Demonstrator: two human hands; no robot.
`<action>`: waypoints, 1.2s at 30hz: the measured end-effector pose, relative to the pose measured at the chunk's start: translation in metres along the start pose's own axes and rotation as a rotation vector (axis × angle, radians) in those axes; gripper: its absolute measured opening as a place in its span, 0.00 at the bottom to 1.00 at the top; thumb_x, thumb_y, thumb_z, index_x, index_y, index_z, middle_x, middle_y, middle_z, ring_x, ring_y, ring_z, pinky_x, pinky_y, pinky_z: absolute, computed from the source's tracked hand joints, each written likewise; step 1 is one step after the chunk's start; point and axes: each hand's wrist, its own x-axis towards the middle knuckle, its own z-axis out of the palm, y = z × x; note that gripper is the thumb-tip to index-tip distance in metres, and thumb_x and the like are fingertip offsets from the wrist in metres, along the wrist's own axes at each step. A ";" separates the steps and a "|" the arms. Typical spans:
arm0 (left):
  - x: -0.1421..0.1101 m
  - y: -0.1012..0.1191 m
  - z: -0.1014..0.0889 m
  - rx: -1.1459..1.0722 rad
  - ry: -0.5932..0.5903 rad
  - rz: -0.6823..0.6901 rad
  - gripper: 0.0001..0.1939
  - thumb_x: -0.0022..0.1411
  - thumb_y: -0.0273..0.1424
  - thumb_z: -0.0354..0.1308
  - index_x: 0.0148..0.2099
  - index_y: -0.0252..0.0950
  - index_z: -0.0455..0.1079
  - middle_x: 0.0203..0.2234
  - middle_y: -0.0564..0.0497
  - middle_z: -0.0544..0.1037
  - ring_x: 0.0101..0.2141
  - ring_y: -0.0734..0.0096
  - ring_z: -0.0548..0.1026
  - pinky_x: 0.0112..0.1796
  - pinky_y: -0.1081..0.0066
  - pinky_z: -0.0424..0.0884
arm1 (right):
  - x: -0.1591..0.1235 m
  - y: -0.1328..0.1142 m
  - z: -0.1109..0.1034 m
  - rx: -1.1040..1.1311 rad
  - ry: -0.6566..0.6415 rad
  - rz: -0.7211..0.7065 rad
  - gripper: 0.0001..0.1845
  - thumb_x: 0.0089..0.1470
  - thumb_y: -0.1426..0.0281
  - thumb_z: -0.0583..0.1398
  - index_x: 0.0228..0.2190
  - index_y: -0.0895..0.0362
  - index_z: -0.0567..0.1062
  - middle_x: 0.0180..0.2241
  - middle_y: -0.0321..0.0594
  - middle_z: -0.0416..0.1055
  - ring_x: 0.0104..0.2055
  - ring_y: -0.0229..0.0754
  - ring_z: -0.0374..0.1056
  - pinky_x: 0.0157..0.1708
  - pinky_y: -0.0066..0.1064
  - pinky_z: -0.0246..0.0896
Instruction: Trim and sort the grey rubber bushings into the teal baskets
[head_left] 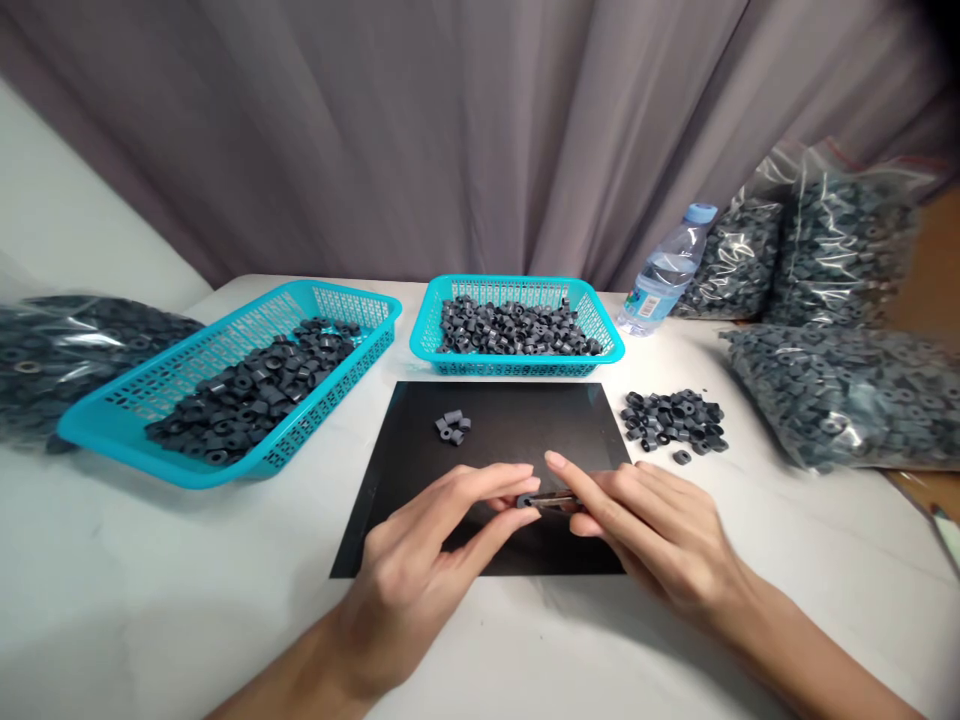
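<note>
Left hand [420, 560] and right hand [667, 530] nearest, forearms entering from the lower edge. Clock bearings taken from the held ring, 12 pointing away from the wearer.

Left hand, 8 o'clock: thumb and fingertips pinch the held ring [524, 501]. Right hand, between 3 and 4 o'clock: closed around a slim metal tool [553, 500], index finger extended; the tool's narrow end meets the ring.

Held ring: dark grey, small, short and thick-walled, matt, with a dark opening; partly covered by fingertips, so its full outline cannot be read. Position: above the black mat [420, 520], which is smooth, faintly glossy, and lies on the white table [225, 610].

Small cluster [453, 428] of similar grey pieces on the mat, between 10 and 11 o'clock; some show round bores, others their curved sides. Loose pile [673, 420] on the table, 2 o'clock, just beside the mat.

Left basket [127, 450], 10 o'clock: turquoise, perforated, holding a heap of the same pieces. Left bag [90, 350] beyond it, clear plastic, filled. Lying bag [847, 400], between 2 and 3 o'clock, likewise filled.

Far basket [517, 367], 12 o'clock: turquoise, also loaded. Water bottle [666, 275], 1 o'clock, blue cap. Upright bags [847, 250] between 1 and 2 o'clock. Farthest: grey-mauve curtain [420, 130].
</note>
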 end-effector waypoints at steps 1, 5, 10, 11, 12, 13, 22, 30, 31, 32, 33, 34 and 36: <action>0.000 0.000 0.000 -0.002 0.000 -0.003 0.23 0.62 0.22 0.67 0.57 0.42 0.70 0.42 0.54 0.83 0.34 0.73 0.83 0.44 0.74 0.81 | 0.000 0.000 0.000 -0.007 -0.004 -0.003 0.36 0.67 0.76 0.59 0.70 0.64 0.52 0.30 0.39 0.72 0.28 0.38 0.64 0.31 0.33 0.58; -0.001 -0.002 0.001 -0.006 0.005 -0.007 0.22 0.62 0.22 0.67 0.56 0.42 0.70 0.42 0.54 0.84 0.34 0.73 0.83 0.43 0.74 0.81 | 0.000 0.001 0.000 -0.040 -0.007 -0.019 0.36 0.66 0.76 0.59 0.70 0.64 0.52 0.30 0.38 0.72 0.28 0.38 0.63 0.31 0.33 0.58; -0.003 -0.003 0.002 0.000 -0.006 -0.013 0.23 0.61 0.22 0.67 0.56 0.41 0.70 0.42 0.54 0.83 0.35 0.74 0.83 0.44 0.74 0.81 | 0.000 0.001 -0.001 -0.080 -0.007 -0.048 0.36 0.66 0.75 0.59 0.70 0.66 0.53 0.30 0.39 0.73 0.28 0.38 0.64 0.31 0.33 0.58; -0.002 -0.002 0.002 0.002 -0.005 -0.008 0.22 0.61 0.22 0.67 0.56 0.41 0.70 0.42 0.54 0.83 0.35 0.74 0.83 0.44 0.75 0.81 | 0.000 0.001 -0.001 -0.083 -0.002 -0.050 0.36 0.66 0.75 0.59 0.70 0.66 0.53 0.30 0.39 0.73 0.28 0.37 0.64 0.32 0.33 0.58; -0.002 -0.002 0.002 0.001 -0.002 0.003 0.22 0.61 0.22 0.67 0.56 0.40 0.70 0.42 0.53 0.83 0.35 0.74 0.83 0.44 0.75 0.81 | 0.001 0.001 -0.001 -0.084 0.006 -0.053 0.35 0.67 0.75 0.59 0.69 0.66 0.54 0.30 0.38 0.73 0.28 0.37 0.64 0.32 0.33 0.58; -0.001 -0.001 0.002 -0.001 0.003 0.021 0.22 0.61 0.21 0.67 0.56 0.39 0.70 0.41 0.53 0.83 0.34 0.75 0.83 0.44 0.76 0.81 | 0.001 0.001 0.000 -0.086 0.016 -0.058 0.33 0.66 0.76 0.59 0.68 0.67 0.56 0.30 0.38 0.73 0.28 0.37 0.64 0.32 0.33 0.57; 0.000 -0.001 0.002 -0.013 0.016 0.045 0.20 0.59 0.19 0.68 0.53 0.34 0.72 0.40 0.53 0.83 0.35 0.78 0.82 0.46 0.82 0.78 | 0.001 0.001 0.000 -0.098 0.037 -0.098 0.26 0.64 0.77 0.62 0.61 0.73 0.66 0.29 0.39 0.71 0.29 0.38 0.60 0.31 0.33 0.53; 0.002 0.000 0.002 0.020 0.035 0.050 0.21 0.59 0.19 0.68 0.53 0.34 0.72 0.41 0.53 0.83 0.36 0.79 0.83 0.49 0.82 0.77 | 0.002 -0.001 -0.004 0.018 0.037 -0.018 0.27 0.67 0.77 0.58 0.64 0.69 0.63 0.30 0.40 0.71 0.29 0.37 0.60 0.32 0.32 0.55; 0.003 0.000 0.002 0.028 0.042 0.051 0.20 0.59 0.19 0.68 0.53 0.34 0.72 0.41 0.53 0.83 0.36 0.79 0.83 0.49 0.82 0.77 | 0.002 -0.001 -0.004 0.025 0.037 -0.016 0.27 0.67 0.77 0.58 0.64 0.69 0.63 0.30 0.40 0.70 0.29 0.37 0.60 0.32 0.32 0.55; 0.003 0.000 0.002 0.036 0.045 0.048 0.20 0.60 0.19 0.68 0.53 0.34 0.71 0.41 0.53 0.83 0.36 0.78 0.83 0.50 0.82 0.77 | 0.002 -0.002 -0.004 0.031 0.034 -0.017 0.27 0.67 0.77 0.58 0.64 0.69 0.62 0.29 0.39 0.70 0.29 0.37 0.60 0.32 0.32 0.55; 0.003 0.000 0.002 0.043 0.047 0.039 0.20 0.60 0.20 0.68 0.53 0.35 0.71 0.40 0.54 0.83 0.36 0.78 0.83 0.50 0.82 0.76 | 0.002 -0.002 -0.004 0.038 0.031 -0.018 0.27 0.67 0.77 0.58 0.65 0.69 0.62 0.29 0.39 0.70 0.29 0.37 0.60 0.31 0.32 0.55; 0.002 0.000 0.001 0.050 0.045 0.030 0.19 0.61 0.20 0.68 0.53 0.35 0.71 0.40 0.54 0.83 0.37 0.78 0.83 0.51 0.82 0.76 | 0.001 -0.002 -0.004 0.045 0.028 -0.018 0.27 0.67 0.77 0.58 0.65 0.69 0.62 0.29 0.40 0.70 0.29 0.37 0.60 0.31 0.32 0.55; 0.002 0.001 0.001 0.062 0.041 0.014 0.19 0.62 0.21 0.67 0.54 0.36 0.70 0.40 0.54 0.83 0.37 0.78 0.84 0.51 0.82 0.76 | 0.001 -0.002 -0.004 0.049 0.017 -0.020 0.28 0.66 0.77 0.59 0.65 0.69 0.62 0.30 0.40 0.70 0.29 0.37 0.60 0.31 0.32 0.55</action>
